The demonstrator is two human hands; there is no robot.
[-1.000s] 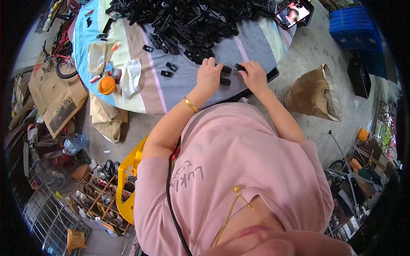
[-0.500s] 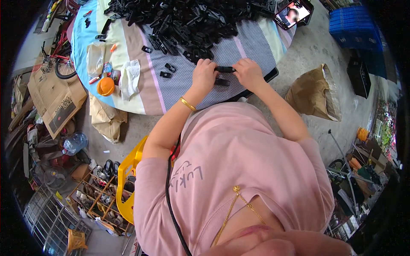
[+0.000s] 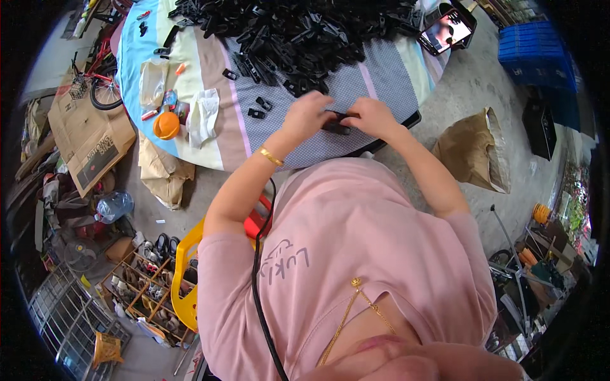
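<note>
Black part [image 3: 337, 122] mostly hidden under both hands' fingers; pile of black parts [image 3: 298, 25] cut by top edge.

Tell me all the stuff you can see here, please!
black plastic parts pile: many, black, far side of the table
small black part: one, black, between both hands
loose black clips: two, black, left of the hands
striped tablecloth: one, blue, cream, brown and grey, over the table
orange cup: one, orange, left side of the table
white plastic bag: one, white, beside the cup
phone: one, screen lit, far right of the table
brown paper bag: one, brown, floor on the right
blue crates: stacked, blue, far right
yellow chair: one, yellow, under the person
shoe rack: one, wooden, floor lower left
left hand: on the part, gold bracelet at the wrist
right hand: on the part
</note>
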